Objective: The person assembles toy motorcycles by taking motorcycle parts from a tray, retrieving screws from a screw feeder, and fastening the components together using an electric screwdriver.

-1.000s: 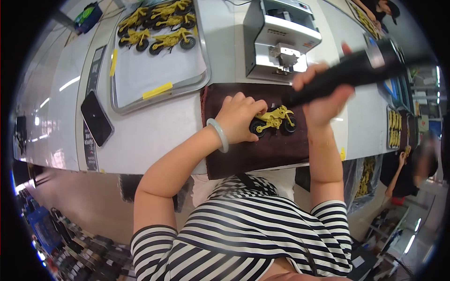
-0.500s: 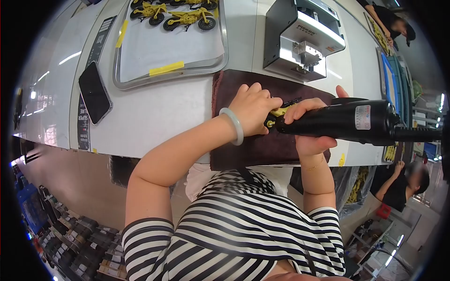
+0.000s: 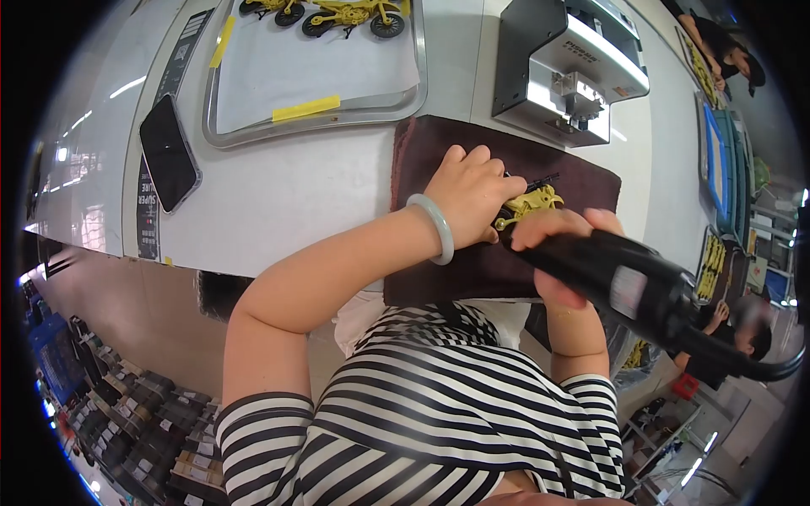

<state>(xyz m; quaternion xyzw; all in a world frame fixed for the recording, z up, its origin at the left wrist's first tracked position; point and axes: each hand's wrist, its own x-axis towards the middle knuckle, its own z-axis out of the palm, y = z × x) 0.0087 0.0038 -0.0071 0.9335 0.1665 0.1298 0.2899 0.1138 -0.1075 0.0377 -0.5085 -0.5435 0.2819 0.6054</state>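
Slipping of the black handheld tool [image 3: 601, 263] could be caused by a weak hold, and the yellow toy motorcycle [image 3: 536, 201], kept on the brown cloth [image 3: 422, 156], might then be scratched. Its rear end is held by the left hand [image 3: 472, 189], fingers bent narrowly. By the right hand [image 3: 553, 226] the tool is gripped, fingers wrapped around; its tip is hidden.

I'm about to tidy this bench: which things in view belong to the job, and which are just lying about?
Seem part of the job:
- yellow model motorcycle, held by the left hand
- black corded tool, in the right hand
- brown cloth beneath
- probably the tray of similar motorcycles

Seem just lying about:
- phone
- printed strip partly under it
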